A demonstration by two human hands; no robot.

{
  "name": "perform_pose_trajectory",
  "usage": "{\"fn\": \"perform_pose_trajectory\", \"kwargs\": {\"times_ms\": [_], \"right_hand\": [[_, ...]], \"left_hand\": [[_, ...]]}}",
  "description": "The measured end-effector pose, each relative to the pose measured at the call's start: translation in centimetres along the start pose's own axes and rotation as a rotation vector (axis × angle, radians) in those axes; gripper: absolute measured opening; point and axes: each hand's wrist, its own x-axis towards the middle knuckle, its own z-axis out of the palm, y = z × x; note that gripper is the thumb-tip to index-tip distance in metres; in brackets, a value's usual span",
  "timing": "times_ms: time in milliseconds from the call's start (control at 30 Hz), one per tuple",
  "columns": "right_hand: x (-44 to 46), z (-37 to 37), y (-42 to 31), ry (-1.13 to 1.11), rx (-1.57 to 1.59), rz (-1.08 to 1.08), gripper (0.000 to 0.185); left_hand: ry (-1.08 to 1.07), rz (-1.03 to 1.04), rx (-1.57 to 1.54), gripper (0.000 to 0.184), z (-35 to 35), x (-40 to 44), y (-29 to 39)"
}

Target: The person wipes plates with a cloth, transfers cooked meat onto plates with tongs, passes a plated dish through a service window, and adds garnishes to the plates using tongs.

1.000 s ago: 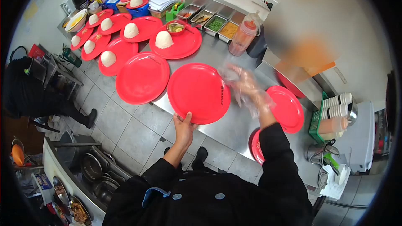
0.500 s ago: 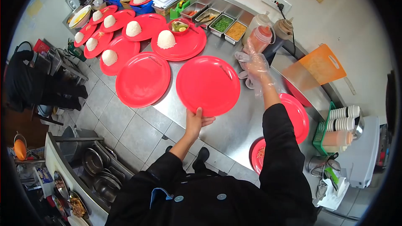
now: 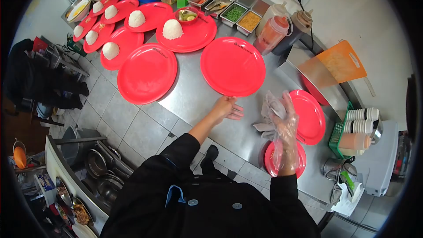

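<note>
My bare left hand [image 3: 227,109] is at the near rim of an empty red plate [image 3: 232,66] on the steel counter. Its thumb and forefinger pinch the rim, while the other fingers stretch out to the right. In a clear plastic glove, my right hand [image 3: 285,125] grips a crumpled grey cloth [image 3: 272,109]. That hand hovers beside another red plate [image 3: 307,117] and partly covers a smaller red plate [image 3: 297,158] with some food on it. To the left lies one more bare red plate [image 3: 147,74].
Several red plates with rice mounds [image 3: 172,29] line the counter's far left. Behind stand metal trays of toppings [image 3: 234,13] and squeeze bottles [image 3: 272,35]. At right are an orange cutting board [image 3: 337,61] and a green basket [image 3: 337,136]. Another person [image 3: 35,75] is at far left.
The plate at my left hand has moved away from me and to the right. My right hand, with the cloth, has drawn back from the squeeze bottles toward me.
</note>
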Motion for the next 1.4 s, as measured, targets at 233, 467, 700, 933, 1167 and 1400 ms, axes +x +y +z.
{"fn": "perform_pose_trajectory", "kwargs": {"times_ms": [233, 467, 700, 933, 1167, 1400], "right_hand": [[-5.6, -0.2, 1.0, 0.113, -0.101, -0.043, 0.056], [-9.9, 8.8, 3.1, -0.374, -0.948, -0.299, 0.064], [-13.3, 8.7, 5.5, -0.547, -0.561, -0.440, 0.046], [-12.2, 8.0, 3.0, -0.520, -0.290, -0.175, 0.056], [-13.5, 8.4, 2.4, -0.573, 0.373, 0.364, 0.074], [-14.5, 12.2, -3.4, -0.609, 0.493, 0.259, 0.051]], "left_hand": [[-0.323, -0.546, 0.689, 0.033, -11.9, -10.5, -5.0], [0.451, 0.477, 0.818, 0.034, -18.5, 9.5, -26.9], [0.406, 0.384, 0.921, 0.036, -14.8, 12.3, -26.0], [0.445, 0.498, 0.761, 0.040, -9.1, 14.0, -20.2], [0.563, 0.660, 0.559, 0.045, -11.5, 8.7, -18.3], [1.015, 0.732, 0.309, 0.050, -18.9, -10.8, -14.9]]}}
